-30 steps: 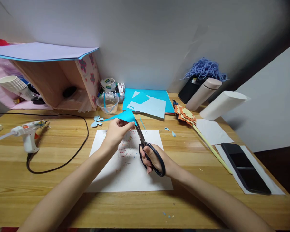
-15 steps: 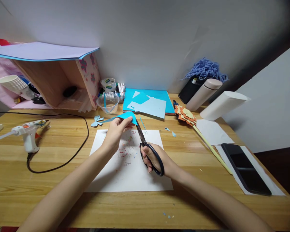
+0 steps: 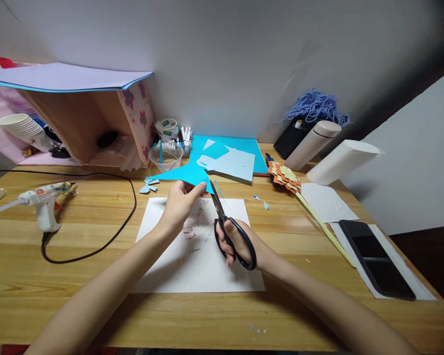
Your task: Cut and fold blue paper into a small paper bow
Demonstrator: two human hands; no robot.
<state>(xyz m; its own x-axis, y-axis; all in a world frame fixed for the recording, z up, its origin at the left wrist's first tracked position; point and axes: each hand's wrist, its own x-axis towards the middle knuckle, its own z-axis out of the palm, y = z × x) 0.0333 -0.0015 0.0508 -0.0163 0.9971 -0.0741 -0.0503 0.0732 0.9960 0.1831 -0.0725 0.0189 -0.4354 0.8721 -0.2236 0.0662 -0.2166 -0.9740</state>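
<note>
My left hand (image 3: 183, 202) pinches a piece of bright blue paper (image 3: 187, 172) between thumb and fingers, above the far part of a white sheet (image 3: 203, 273) marked with coloured specks. In my right hand (image 3: 239, 239) is a pair of black-handled scissors (image 3: 222, 214), fingers through the loops. Its blades point away from me and meet the right edge of the blue paper; the tips are partly hidden there. Just left of the paper lies a light blue paper bow shape (image 3: 149, 186). A thin blue strip (image 3: 219, 190) lies beyond the blades.
A white glue gun (image 3: 46, 207) with a black cord stands at left, before an open box (image 3: 96, 123). Behind are a clear tub (image 3: 166, 159) and blue sheets (image 3: 244, 145). On the right are an orange paper flower (image 3: 283, 175), a flask (image 3: 313, 145) and a phone (image 3: 377, 261).
The blue paper has turned in my left hand, showing more of its surface. The scissors have shifted slightly right, and their handles have spread a little wider.
</note>
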